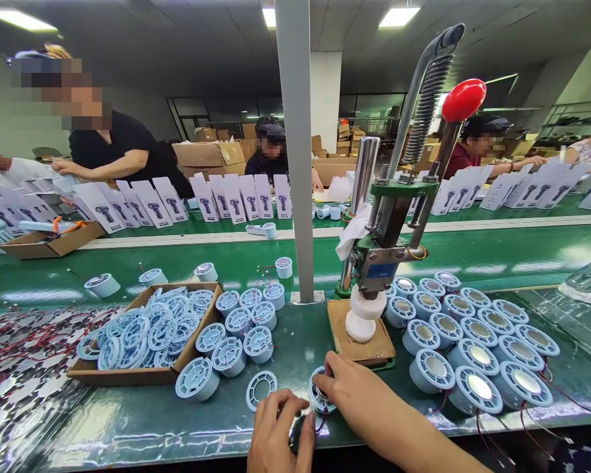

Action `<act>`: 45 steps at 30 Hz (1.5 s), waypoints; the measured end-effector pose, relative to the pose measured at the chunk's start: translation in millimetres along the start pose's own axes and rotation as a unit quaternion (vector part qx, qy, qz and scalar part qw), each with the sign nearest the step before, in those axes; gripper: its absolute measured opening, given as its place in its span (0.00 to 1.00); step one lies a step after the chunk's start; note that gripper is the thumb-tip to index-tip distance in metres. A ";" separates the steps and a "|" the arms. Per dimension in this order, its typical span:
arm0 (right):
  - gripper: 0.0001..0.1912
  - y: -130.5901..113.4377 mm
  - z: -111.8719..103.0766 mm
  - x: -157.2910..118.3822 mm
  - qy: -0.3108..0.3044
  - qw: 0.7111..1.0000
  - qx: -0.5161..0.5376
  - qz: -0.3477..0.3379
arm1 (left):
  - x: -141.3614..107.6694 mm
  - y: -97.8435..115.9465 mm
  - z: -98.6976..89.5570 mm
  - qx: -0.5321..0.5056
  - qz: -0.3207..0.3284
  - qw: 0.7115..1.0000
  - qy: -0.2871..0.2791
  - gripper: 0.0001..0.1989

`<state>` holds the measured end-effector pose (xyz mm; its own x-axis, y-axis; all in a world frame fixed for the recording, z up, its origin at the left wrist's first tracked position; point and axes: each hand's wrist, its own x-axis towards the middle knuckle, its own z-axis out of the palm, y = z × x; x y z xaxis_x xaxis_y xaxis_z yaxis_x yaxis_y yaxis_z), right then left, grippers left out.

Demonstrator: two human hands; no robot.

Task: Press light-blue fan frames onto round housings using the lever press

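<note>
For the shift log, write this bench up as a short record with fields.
Left hand: beside a dark item, grip unclear
Right hand: touching a blue housing
Loose ring: flat, just beyond the left hand
Press: red-knobbed lever pointing up
Cardboard box: filled with pale blue rings
Right of press: disc-topped housings, grouped together

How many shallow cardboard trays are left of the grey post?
2: one tray in the left foreground, heaped with light-blue rings; a smaller tray farther back, at far left. Others may be hidden.

The grey ceiling (pixel 201 36) holds bright rectangular lights (pixel 398 18).
</note>
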<state>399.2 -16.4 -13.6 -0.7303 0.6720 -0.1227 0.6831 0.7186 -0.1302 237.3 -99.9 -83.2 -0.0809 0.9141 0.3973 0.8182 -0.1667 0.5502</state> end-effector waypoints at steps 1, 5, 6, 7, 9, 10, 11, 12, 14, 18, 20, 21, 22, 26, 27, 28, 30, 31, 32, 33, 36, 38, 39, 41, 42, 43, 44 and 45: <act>0.13 0.0 0.2 -0.1 0.001 1.000 -0.002 -0.002 | 4.1 -0.1 -1.2 -0.027 -0.018 0.999 -0.004 0.10; 0.13 -1.0 5.3 1.5 0.011 1.000 -0.010 -0.010 | 12.0 -5.8 16.8 -0.140 -0.050 0.984 -0.099 0.33; 0.13 -1.5 7.8 2.5 0.015 1.000 -0.011 -0.011 | 11.5 -8.1 24.3 -0.160 -0.058 0.979 -0.111 0.35; 0.13 -1.9 10.6 3.8 0.020 1.000 -0.010 -0.013 | 10.3 -10.2 31.4 -0.175 -0.065 0.976 -0.115 0.36; 0.13 -2.5 16.4 6.4 0.036 0.999 -0.004 -0.013 | 7.3 -12.2 41.5 -0.189 -0.076 0.974 -0.097 0.36; 0.12 -2.2 18.9 7.5 0.046 0.999 0.000 -0.012 | 6.3 -11.9 43.5 -0.191 -0.082 0.974 -0.086 0.37; 0.11 -1.4 21.0 8.1 0.055 0.998 0.006 -0.009 | 5.8 -10.9 43.0 -0.190 -0.085 0.975 -0.079 0.38; 0.09 0.0 22.8 7.8 0.064 0.998 0.011 -0.006 | 5.9 -9.8 40.2 -0.186 -0.083 0.976 -0.079 0.38; 0.08 4.9 26.2 4.0 0.074 0.997 0.020 0.002 | 7.4 -9.2 28.7 -0.157 -0.057 0.982 -0.082 0.35; 0.16 12.1 46.8 -13.7 0.141 0.983 0.118 0.021 | 8.4 -27.2 -1.6 -0.008 -0.021 1.000 0.004 0.19; 0.23 6.6 68.3 -18.9 0.220 0.951 0.211 0.050 | 5.6 -45.7 -10.2 0.072 -0.044 0.995 0.043 0.18; 0.27 0.9 80.6 -18.6 0.257 0.931 0.250 0.067 | 4.1 -55.4 -12.1 0.102 -0.052 0.992 0.047 0.18; 0.31 -6.0 92.9 -16.5 0.285 0.913 0.278 0.084 | 2.8 -64.2 -12.7 0.122 -0.054 0.990 0.047 0.18; 0.39 -27.8 126.2 -2.0 0.314 0.874 0.348 0.125 | 6.3 -76.7 -10.6 0.104 -0.057 0.993 0.024 0.20; 0.40 -28.4 129.3 -0.8 0.313 0.870 0.359 0.127 | 9.1 -72.1 -9.8 0.077 -0.073 0.994 0.022 0.23; 0.41 -26.8 130.6 -1.3 0.311 0.867 0.367 0.125 | 12.1 -64.6 -8.4 0.046 -0.085 0.995 0.020 0.25; 0.41 -19.6 130.5 -6.8 0.310 0.866 0.376 0.110 | 17.3 -43.2 -3.1 -0.017 -0.076 0.997 0.010 0.29; 0.41 -15.4 130.1 -10.6 0.311 0.866 0.377 0.104 | 19.3 -30.9 0.8 -0.041 -0.050 0.998 -0.005 0.31; 0.41 -11.7 129.9 -14.1 0.314 0.865 0.378 0.101 | 21.0 -18.9 5.4 -0.059 -0.015 0.998 -0.025 0.33; 0.41 -9.0 130.1 -16.9 0.320 0.863 0.378 0.102 | 22.4 -7.9 10.3 -0.070 0.020 0.996 -0.049 0.33; 0.41 -6.6 132.6 -19.0 0.372 0.839 0.380 0.117 | 26.7 13.5 23.5 -0.077 0.064 0.991 -0.091 0.32; 0.41 -7.1 133.3 -17.6 0.402 0.826 0.378 0.119 | 29.4 17.9 28.7 -0.077 0.053 0.991 -0.092 0.32; 0.41 -7.1 132.8 -17.1 0.403 0.827 0.375 0.116 | 30.3 18.1 30.3 -0.078 0.043 0.992 -0.090 0.32; 0.40 -5.7 130.3 -17.4 0.380 0.841 0.369 0.107 | 30.4 17.2 32.4 -0.082 0.021 0.993 -0.084 0.33; 0.40 -4.5 129.0 -17.9 0.371 0.848 0.365 0.104 | 29.5 16.6 33.5 -0.084 0.012 0.993 -0.078 0.32; 0.38 -3.4 128.1 -18.5 0.369 0.851 0.360 0.100 | 28.1 16.3 34.7 -0.087 0.003 0.994 -0.070 0.31; 0.37 -2.5 128.0 -18.9 0.372 0.853 0.354 0.093 | 26.2 16.2 36.1 -0.089 -0.007 0.994 -0.060 0.30; 0.36 -2.0 128.7 -18.9 0.382 0.851 0.350 0.088 | 24.0 16.3 37.6 -0.090 -0.018 0.995 -0.049 0.30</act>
<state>411.7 -53.6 -137.7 -0.2210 0.8704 0.4400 0.4205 0.4921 -0.7623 270.1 -66.8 -92.3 -0.0441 0.9508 0.3065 0.6994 -0.1897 0.6891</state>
